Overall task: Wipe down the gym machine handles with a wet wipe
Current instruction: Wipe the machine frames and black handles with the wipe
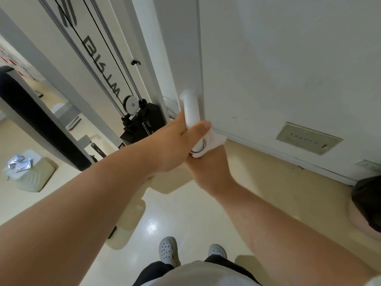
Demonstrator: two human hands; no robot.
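Glossy cream floor (185,213), catching a patch of light. At left, resting on it, a pale green cushion (31,178) topped with silver foil packets (19,165). Near centre, beige base plates (125,228) of a gym machine. At bottom, two white perforated clogs (168,249), standing side by side.

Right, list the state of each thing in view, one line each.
Handle: gripped, wipe round its lower end.
Wet wipe: bunched against the handle's lower end.
Left hand: curled round the handle.
Right hand: holds the wet wipe; fingers hidden.
Cables: taut, running to the pulley.
Foil packets: lying on a pale pad.
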